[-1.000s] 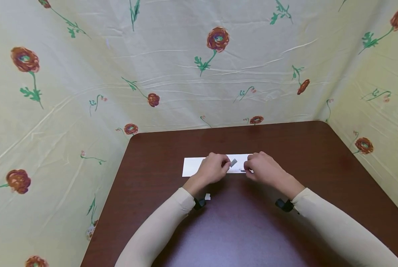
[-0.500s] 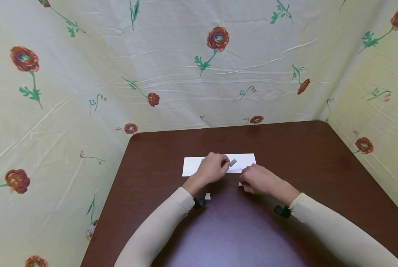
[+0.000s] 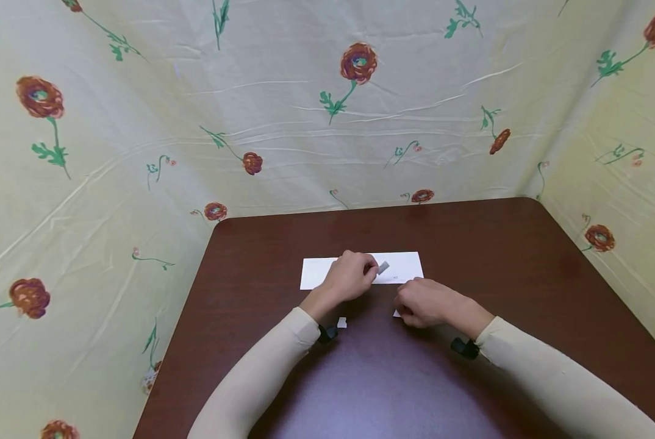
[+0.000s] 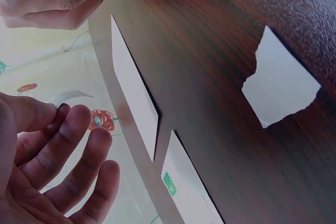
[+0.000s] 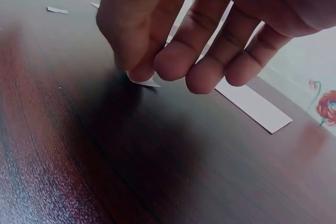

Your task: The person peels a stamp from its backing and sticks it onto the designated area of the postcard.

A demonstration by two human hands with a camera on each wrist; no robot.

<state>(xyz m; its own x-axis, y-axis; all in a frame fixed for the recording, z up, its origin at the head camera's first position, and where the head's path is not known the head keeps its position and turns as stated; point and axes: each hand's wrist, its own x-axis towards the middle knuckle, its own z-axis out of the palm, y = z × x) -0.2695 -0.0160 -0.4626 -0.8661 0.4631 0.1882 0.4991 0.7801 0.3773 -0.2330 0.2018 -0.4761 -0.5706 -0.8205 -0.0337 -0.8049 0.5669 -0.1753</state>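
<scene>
My left hand (image 3: pixel 349 275) pinches a short, greyish, see-through strip of tape (image 3: pixel 383 267) between thumb and forefinger, above the white paper pieces (image 3: pixel 405 268). In the left wrist view the tape (image 4: pixel 73 96) curls upward, and the other fingers are loosely bent. Two paper pieces lie apart there: a plain one (image 4: pixel 134 90) and one with a green mark (image 4: pixel 189 190). Just in front of the paper, my right hand (image 3: pixel 429 303) pinches a small white paper scrap (image 3: pixel 397 314) low over the table. Fingers hide most of this scrap (image 5: pixel 147 83) in the right wrist view.
Another torn white scrap (image 3: pixel 342 322) lies on the brown table (image 3: pixel 371 378), beside the left wrist. Its ragged edges show in the left wrist view. A flowered cloth (image 3: pixel 283 110) hangs behind the table and along its sides.
My right hand has come off the right end of the paper and moved toward me, with a white scrap now showing at its fingertips. The left hand and its tape have stayed put.
</scene>
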